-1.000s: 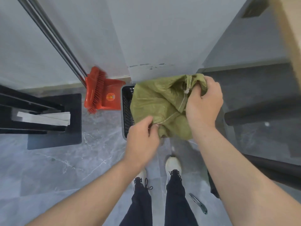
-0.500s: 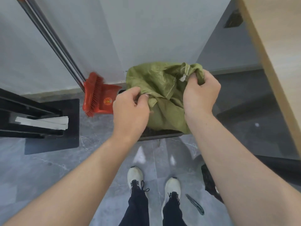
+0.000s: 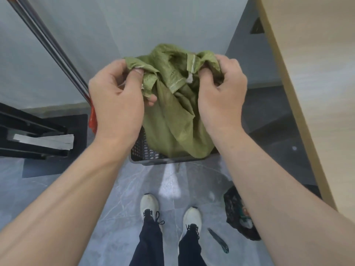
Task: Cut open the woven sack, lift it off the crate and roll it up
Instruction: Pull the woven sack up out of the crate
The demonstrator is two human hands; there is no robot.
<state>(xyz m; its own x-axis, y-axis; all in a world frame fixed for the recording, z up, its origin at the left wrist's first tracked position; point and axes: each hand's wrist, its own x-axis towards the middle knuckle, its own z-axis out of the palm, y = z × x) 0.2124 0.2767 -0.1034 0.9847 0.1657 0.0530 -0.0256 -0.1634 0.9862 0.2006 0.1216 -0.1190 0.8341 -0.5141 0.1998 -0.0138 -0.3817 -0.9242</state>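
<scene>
Head view: left grip (image 3: 117,104) pinches a bunched corner of the green woven sack (image 3: 172,120), thumb on top, fingers curled under. Right grip (image 3: 221,93) is closed round the other bunch, beside the sewn hem strip. Both grips sit at about the same height, with the crumpled top edge of the sack between them. The rest of the sack hangs below the grips. Its tail dips into or just over the black mesh crate (image 3: 142,150) directly beneath; can't tell if it touches inside.

The sack looks limp and open, so I judge the cut done. What looks like a cutter (image 3: 219,241) lies on the floor (image 3: 138,179), well below the right grip, near my shoe.

Step in hand: lift-off, near its end, by my read.

Next move calls for:
- raising both grips or drawing them toward me until the tail clears the crate rim
- regripping, since the bunches are messy and I need to spread the edge before rolling from one end
- holding tension, since woven plastic likely springs back and unrolls if a grip loosens

Red dustpan (image 3: 92,120) and broom handles (image 3: 48,45) are just left of the left grip, so the tail could swing into them.
</scene>
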